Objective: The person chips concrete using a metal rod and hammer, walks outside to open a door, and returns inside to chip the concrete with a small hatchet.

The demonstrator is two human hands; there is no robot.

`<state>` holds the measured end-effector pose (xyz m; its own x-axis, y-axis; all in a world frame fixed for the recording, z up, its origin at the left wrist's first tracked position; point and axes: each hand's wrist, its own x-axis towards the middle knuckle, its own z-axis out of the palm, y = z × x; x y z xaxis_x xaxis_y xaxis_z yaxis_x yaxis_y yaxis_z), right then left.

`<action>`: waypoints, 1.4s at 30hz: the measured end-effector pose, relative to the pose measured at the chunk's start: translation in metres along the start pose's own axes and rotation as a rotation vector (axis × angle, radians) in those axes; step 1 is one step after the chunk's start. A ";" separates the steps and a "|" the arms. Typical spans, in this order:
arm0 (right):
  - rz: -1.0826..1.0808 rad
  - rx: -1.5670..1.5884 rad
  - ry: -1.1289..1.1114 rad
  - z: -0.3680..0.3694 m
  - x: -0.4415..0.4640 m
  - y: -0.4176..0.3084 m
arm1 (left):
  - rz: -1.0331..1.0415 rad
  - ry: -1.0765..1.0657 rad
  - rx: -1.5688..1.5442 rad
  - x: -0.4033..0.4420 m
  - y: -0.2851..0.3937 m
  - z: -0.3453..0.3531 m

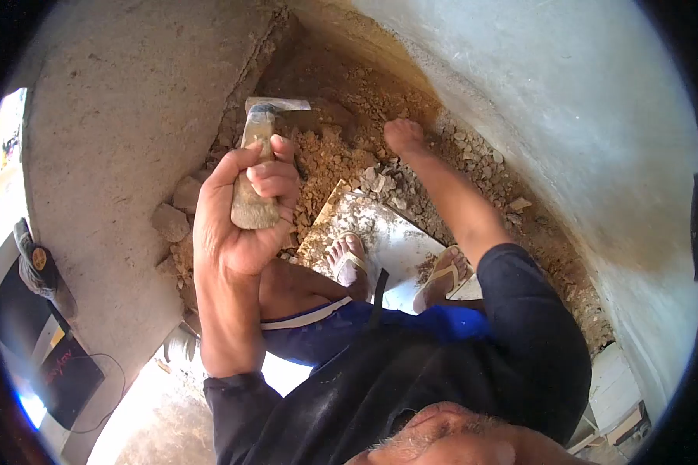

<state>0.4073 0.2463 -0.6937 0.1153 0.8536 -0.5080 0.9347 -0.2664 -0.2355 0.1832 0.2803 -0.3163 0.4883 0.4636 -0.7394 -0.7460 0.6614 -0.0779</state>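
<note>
My left hand [248, 205] is raised at the left, wrapped round the thick, worn handle of a short hammer [262, 116]. The hammer's narrow metal head sits at the top and points to the right. Further off, my right hand [405, 138] is closed in a fist low over the broken soil and rubble [333, 159], close to the base of the right wall. Whatever that fist holds is hidden or too small to make out.
Plastered walls [124, 116] meet in a corner ahead, and a pale wall [551, 101] rises on the right. My sandalled feet stand on a dusty white board [388, 240]. Stone chunks [171, 222] lie by the left wall. A black box [70, 372] is at the far left.
</note>
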 end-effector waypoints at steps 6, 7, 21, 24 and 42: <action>-0.057 -0.104 0.006 0.079 -0.066 0.117 | -0.190 0.039 -0.067 -0.004 -0.003 0.003; -0.068 -0.199 -0.148 0.075 -0.088 0.146 | -0.177 0.069 -0.064 -0.006 -0.006 0.005; -0.237 -0.175 0.145 0.005 0.011 0.013 | -0.063 0.012 -0.011 -0.004 -0.024 0.012; -0.110 -0.114 0.054 0.041 0.023 0.028 | -0.109 0.047 -0.035 -0.004 -0.019 0.004; -0.040 -0.136 -0.078 -0.029 -0.097 0.097 | -0.042 -0.128 0.045 -0.006 -0.013 0.008</action>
<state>0.4964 0.1503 -0.6428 0.0556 0.8238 -0.5642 0.9755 -0.1651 -0.1450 0.1937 0.2740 -0.3057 0.5749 0.5045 -0.6441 -0.7038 0.7065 -0.0748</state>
